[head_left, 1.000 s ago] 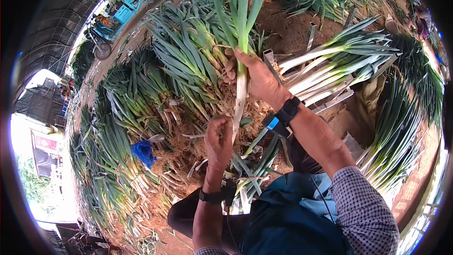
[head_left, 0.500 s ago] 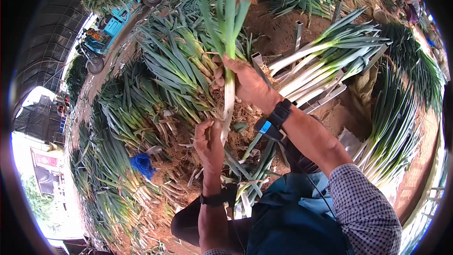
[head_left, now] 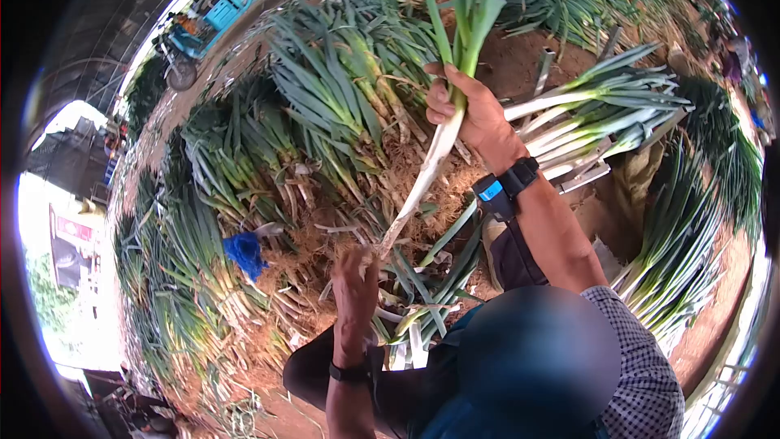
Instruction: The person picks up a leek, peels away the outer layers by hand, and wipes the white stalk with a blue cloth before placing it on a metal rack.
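My right hand (head_left: 475, 110) is wrapped round a leek (head_left: 431, 164) where its green leaves meet the white stem. The leek slants, leaves up and root end down to the left. At that root end is my left hand (head_left: 356, 272), closed and blurred by motion; what its fingers pinch is too smeared to make out. Trimmed white leeks (head_left: 569, 132) lie on a metal frame to the right of my right hand. Untrimmed leeks with brown roots (head_left: 325, 85) are heaped left of and beyond my hands.
A blue bundle (head_left: 245, 255) lies among the leeks at left. Loose green leaves (head_left: 439, 293) are near my knees. More leeks (head_left: 670, 228) stand at right. A blue three-wheeled vehicle (head_left: 219, 15) is at the upper left.
My right hand has moved right and slightly up with the leek, which now slants more. My left hand has moved down, staying near the root end. The view has shifted a little.
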A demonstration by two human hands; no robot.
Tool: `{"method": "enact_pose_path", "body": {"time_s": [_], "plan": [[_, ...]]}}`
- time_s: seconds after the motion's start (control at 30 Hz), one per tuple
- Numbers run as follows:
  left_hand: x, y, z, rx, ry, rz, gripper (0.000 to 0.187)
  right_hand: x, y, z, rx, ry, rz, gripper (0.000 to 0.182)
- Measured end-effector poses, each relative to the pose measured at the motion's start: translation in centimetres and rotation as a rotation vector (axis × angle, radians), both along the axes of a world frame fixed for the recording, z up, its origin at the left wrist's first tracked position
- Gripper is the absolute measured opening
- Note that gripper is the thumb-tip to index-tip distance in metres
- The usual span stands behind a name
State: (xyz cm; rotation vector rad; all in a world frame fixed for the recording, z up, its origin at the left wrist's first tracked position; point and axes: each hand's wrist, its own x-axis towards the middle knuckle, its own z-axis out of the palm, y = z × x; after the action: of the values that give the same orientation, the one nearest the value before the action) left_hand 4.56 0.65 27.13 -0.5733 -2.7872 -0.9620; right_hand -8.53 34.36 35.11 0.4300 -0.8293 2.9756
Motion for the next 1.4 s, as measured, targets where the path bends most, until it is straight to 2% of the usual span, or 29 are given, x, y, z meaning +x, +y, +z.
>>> {"method": "enact_pose_path", "body": {"time_s": [0.03,0.1,0.17,0.3,0.47,0.67,0.77,0.9,0.93,1.03,1.13,1.23,1.3,1.37,1.4], "plan": [[-1.4,0.8,2.1,-0.013,0.111,0.047,0.032,0.3,-0.6,0.4,-0.001,0.029,0.025,0.034],[-3.1,4.3,7.0,0.209,0.045,0.017,0.029,0.3,-1.7,0.2,0.027,0.017,0.059,0.034],[-4.8,6.9,8.0,0.238,-0.013,-0.075,0.025,0.6,-2.9,0.3,0.012,0.025,0.101,0.033],[-6.8,9.8,7.2,0.186,-0.053,-0.233,0.021,1.3,-4.4,0.6,0.012,0.025,0.126,0.034],[-7.0,10.1,5.5,0.108,0.021,-0.236,0.012,0.7,-3.7,0.2,0.079,-0.043,0.108,0.031],[-5.7,9.9,5.3,0.334,-0.282,-0.359,0.011,-0.1,-3.0,-0.4,0.129,-0.152,-0.072,0.032],[-6.4,11.3,5.5,0.303,0.097,-0.135,0.013,0.2,-3.7,-0.5,0.11,-0.171,-0.113,0.032],[-8.0,11.6,4.5,0.287,0.049,-0.064,0.012,0.5,-4.8,-1.0,0.092,-0.199,-0.11,0.032],[-8.4,11.4,4.1,0.242,0.153,-0.109,0.013,0.5,-4.8,-1.0,0.116,-0.199,-0.128,0.031],[-8.6,10.4,3.2,0.349,-0.176,-0.065,0.012,0.6,-4.5,-1.1,0.12,-0.168,-0.08,0.029],[-9.6,8.6,1.5,0.339,0.025,0.021,0.012,0.6,-4.1,-0.7,0.129,-0.175,-0.071,0.03],[-9.4,5.3,-0.4,0.424,0.028,0.276,0.009,0.7,-3.3,-0.2,0.109,-0.184,-0.072,0.031],[-7.1,4.1,0.4,0.493,-0.024,0.245,0.013,0.6,-2.9,0.0,0.076,-0.178,-0.078,0.032],[-4.1,4.7,3.7,0.548,-0.019,0.165,0.018,0.5,-2.6,-0.1,0.049,-0.162,-0.097,0.032],[-2.3,4.9,5.0,0.527,-0.228,0.097,0.023,0.5,-2.6,-0.1,0.024,-0.156,-0.105,0.032]]}}
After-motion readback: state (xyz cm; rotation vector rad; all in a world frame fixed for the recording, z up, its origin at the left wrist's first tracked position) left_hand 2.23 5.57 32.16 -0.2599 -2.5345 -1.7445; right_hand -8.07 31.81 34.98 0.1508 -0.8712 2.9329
